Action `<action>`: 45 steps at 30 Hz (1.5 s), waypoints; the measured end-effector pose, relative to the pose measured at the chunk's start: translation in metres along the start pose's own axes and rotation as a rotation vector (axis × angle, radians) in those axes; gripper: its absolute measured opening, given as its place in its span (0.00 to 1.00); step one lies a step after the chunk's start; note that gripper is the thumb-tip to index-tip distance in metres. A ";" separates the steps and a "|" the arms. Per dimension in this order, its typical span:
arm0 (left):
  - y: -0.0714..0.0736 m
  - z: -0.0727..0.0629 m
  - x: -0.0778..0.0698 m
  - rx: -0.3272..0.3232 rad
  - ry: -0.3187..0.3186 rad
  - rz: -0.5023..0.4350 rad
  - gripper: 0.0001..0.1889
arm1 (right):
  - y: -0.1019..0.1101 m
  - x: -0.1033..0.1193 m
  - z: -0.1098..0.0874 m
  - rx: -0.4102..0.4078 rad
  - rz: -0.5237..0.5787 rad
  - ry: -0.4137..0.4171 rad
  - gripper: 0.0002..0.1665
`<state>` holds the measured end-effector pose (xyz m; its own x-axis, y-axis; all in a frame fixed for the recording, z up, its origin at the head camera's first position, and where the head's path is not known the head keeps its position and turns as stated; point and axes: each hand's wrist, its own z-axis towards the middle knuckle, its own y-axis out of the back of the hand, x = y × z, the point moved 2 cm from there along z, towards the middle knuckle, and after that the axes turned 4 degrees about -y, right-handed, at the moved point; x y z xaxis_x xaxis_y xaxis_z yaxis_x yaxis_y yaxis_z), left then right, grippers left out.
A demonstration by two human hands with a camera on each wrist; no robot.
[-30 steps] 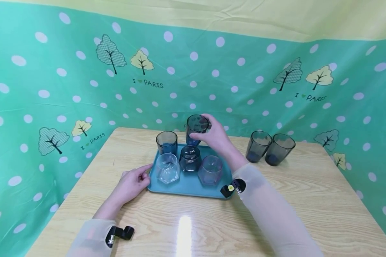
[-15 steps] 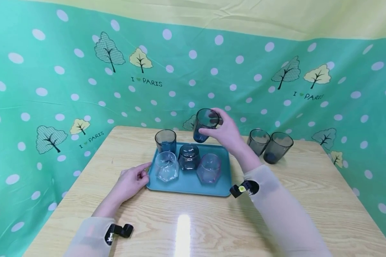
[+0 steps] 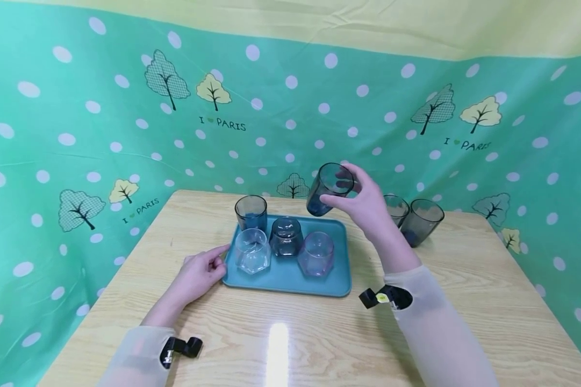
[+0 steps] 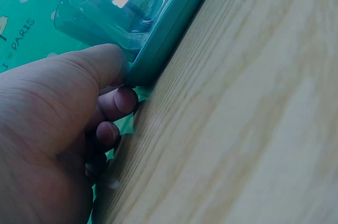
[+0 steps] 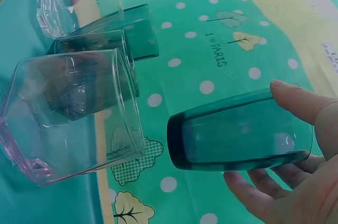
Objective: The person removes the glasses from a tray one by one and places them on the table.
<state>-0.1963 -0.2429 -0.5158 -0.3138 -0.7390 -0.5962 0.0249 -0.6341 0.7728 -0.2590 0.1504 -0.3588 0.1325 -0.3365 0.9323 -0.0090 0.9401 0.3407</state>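
Note:
My right hand (image 3: 367, 207) grips a tall smoky drinking glass (image 5: 237, 134) between thumb and fingers. The glass is tilted and held up over the back right of the blue tray (image 3: 275, 282). At the tray's left edge is my left hand (image 3: 200, 275); in the left wrist view its thumb (image 4: 105, 63) lies on the tray's corner with the fingers curled below. On the tray stand a tall smoky glass (image 3: 251, 215) at back left, a clear hexagonal-based glass (image 3: 252, 257) in front of it, a short dark glass (image 3: 286, 239) mid-tray and a pinkish glass (image 3: 316, 258) at right.
Two more tall smoky glasses stand on the wooden table (image 3: 464, 312) right of the tray: the right one (image 3: 421, 223) shows well, the left one (image 3: 395, 207) is partly behind my right hand. A green patterned cloth (image 3: 271, 97) hangs behind the table.
My right hand has carried the smoky glass up and to the right from the tray's back edge, tilting it more. The left hand and the tray have stayed put.

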 end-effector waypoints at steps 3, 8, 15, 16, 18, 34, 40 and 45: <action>-0.001 0.000 0.000 0.003 0.003 0.003 0.28 | 0.005 -0.003 -0.006 -0.021 0.023 -0.011 0.55; 0.000 0.001 0.001 0.002 0.007 0.011 0.29 | 0.014 -0.003 -0.015 -0.048 0.053 0.006 0.54; 0.002 -0.001 0.001 -0.003 -0.008 0.009 0.28 | 0.030 -0.010 -0.025 -0.081 0.074 0.020 0.50; 0.001 -0.001 0.001 -0.005 -0.010 0.010 0.28 | 0.032 -0.011 -0.026 -0.086 0.077 0.018 0.50; 0.001 -0.001 0.000 -0.008 -0.016 0.012 0.28 | 0.036 -0.013 -0.028 -0.099 0.081 0.012 0.49; 0.001 -0.001 -0.003 0.007 0.001 0.006 0.28 | 0.068 -0.025 -0.041 -0.091 0.010 -0.033 0.53; 0.002 0.000 -0.005 0.003 -0.006 0.004 0.28 | 0.082 -0.030 -0.048 -0.089 0.006 -0.023 0.53; 0.003 0.001 -0.004 0.002 -0.002 0.010 0.28 | 0.094 -0.035 -0.048 -0.117 0.002 -0.004 0.52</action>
<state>-0.1955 -0.2413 -0.5112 -0.3154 -0.7451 -0.5877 0.0267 -0.6260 0.7794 -0.2167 0.2532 -0.3650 0.1288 -0.3347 0.9335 0.1070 0.9405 0.3225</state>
